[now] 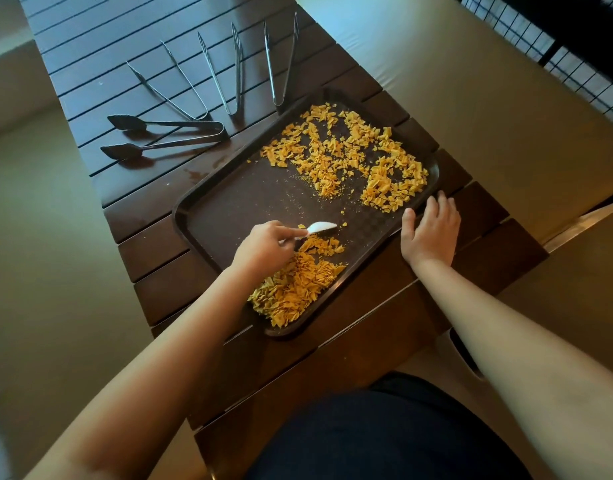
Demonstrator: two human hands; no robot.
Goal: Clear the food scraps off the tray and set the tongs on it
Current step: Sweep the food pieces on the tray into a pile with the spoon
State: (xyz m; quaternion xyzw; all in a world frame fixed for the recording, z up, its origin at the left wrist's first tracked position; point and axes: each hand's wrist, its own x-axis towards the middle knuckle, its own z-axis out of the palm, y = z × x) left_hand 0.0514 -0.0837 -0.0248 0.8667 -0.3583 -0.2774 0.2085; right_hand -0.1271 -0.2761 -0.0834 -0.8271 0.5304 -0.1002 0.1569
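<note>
Orange scraps (pixel 346 157) half swept. Your left hand (pixel 263 247) grips white scraper (pixel 320 227); right hand (pixel 431 233) flat, fingers straight, steadying tray (pixel 229 209). Keep blade low, short strokes toward near pile (pixel 291 289).

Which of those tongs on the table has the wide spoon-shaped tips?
Start at the brown tray and look past its far left corner on the slatted table. The dark tongs lie sideways there, nearest the tray's left end. The three others are slim, shiny, and point away.

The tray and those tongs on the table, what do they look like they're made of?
The tray looks like moulded plastic: dark brown, matt, with a fine textured floor and rounded raised rim. The tongs look like polished steel: thin, silvery and reflective. The darker pair may be metal too; shadow leaves it open.
</note>
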